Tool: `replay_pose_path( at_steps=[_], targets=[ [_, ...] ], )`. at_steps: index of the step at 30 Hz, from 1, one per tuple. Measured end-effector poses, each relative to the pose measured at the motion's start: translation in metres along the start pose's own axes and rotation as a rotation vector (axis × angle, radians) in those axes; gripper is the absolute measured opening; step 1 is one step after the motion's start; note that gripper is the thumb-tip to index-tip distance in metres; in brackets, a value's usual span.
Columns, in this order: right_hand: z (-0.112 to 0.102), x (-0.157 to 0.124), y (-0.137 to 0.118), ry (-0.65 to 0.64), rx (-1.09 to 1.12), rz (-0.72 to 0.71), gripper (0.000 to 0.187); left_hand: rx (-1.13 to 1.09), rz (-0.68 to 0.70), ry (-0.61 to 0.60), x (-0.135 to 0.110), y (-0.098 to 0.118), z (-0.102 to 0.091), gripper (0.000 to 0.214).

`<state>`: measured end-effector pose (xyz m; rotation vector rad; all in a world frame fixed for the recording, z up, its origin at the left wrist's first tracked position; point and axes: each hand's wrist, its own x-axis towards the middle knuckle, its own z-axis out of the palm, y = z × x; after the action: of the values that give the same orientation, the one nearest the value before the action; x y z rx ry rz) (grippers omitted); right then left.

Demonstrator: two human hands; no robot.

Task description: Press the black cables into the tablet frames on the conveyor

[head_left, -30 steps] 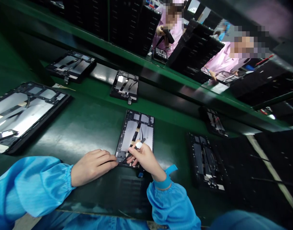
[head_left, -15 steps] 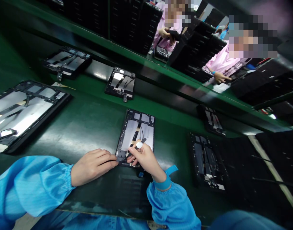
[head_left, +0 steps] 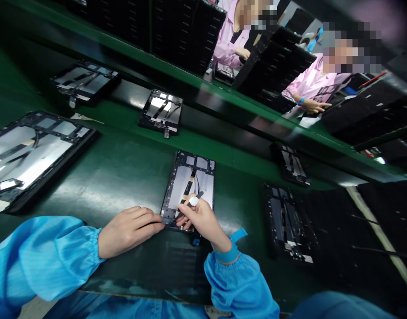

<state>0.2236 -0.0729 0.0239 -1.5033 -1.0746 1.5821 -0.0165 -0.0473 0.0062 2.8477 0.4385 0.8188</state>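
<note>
An opened tablet (head_left: 177, 177) lies on the green bench in front of me, its silver inside, black ribbon cables and tan tape showing. My left hand (head_left: 132, 232) rests at its lower left corner, fingers stretched out and fingertips touching the edge. Over the tablet's lower part, my right hand (head_left: 201, 218) pinches slim dark tweezers (head_left: 200, 195), their dark rear end sticking up past the index finger. A white patch (head_left: 193, 201) shows at that finger. The hand hides the tablet's lower right area and part of the tweezers. A small blue piece (head_left: 196, 242) sits just below the tablet.
Another opened tablet (head_left: 53, 146) lies at left, one (head_left: 285, 221) at right. Along the sunken strip behind stand more tablets (head_left: 163, 110), (head_left: 85, 82), (head_left: 291, 164). Black stacked trays (head_left: 186, 35) line the far ledge. Beyond them are two people in pink (head_left: 225, 44), (head_left: 310, 79).
The tablets on the back strip have shifted a little to the left. Across the ledge, the co-workers' hands have moved. My own hands look almost unchanged.
</note>
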Motion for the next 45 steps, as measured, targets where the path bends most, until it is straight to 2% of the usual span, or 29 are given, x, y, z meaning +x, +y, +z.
replay_pose_path(
  at_steps=[8,11,17,22,25,30,36,39,45],
  targets=[
    [0.0,-0.001,-0.001,0.011,-0.006,-0.003,0.042,0.016,0.002,0.028,0.004,0.001,-0.002,0.022],
    [0.0,-0.002,0.001,0.013,-0.014,-0.006,0.042,0.054,0.003,0.0,-0.001,0.0,-0.001,0.024],
    [0.0,0.0,0.003,0.027,-0.014,-0.021,0.041,0.187,0.048,-0.129,-0.012,0.001,0.002,0.047],
    [-0.013,-0.014,0.009,0.203,0.039,-0.121,0.039,0.166,0.044,-0.1,-0.012,-0.001,0.009,0.043],
    [-0.018,-0.031,0.015,0.25,-0.045,-0.203,0.029,0.124,0.03,-0.103,-0.01,-0.002,0.009,0.044],
    [-0.016,-0.042,0.019,0.233,-0.213,-0.25,0.017,0.099,-0.012,-0.139,-0.006,0.001,0.003,0.044],
    [-0.011,-0.038,0.02,0.266,-0.042,-0.23,0.019,0.125,0.006,-0.079,-0.007,0.0,0.006,0.04],
    [-0.011,-0.037,0.022,0.277,-0.034,-0.225,0.021,0.168,0.03,-0.075,-0.008,0.001,0.007,0.041],
    [-0.01,-0.038,0.022,0.289,-0.063,-0.244,0.019,0.256,0.039,-0.193,-0.005,0.006,0.0,0.052]
  ],
)
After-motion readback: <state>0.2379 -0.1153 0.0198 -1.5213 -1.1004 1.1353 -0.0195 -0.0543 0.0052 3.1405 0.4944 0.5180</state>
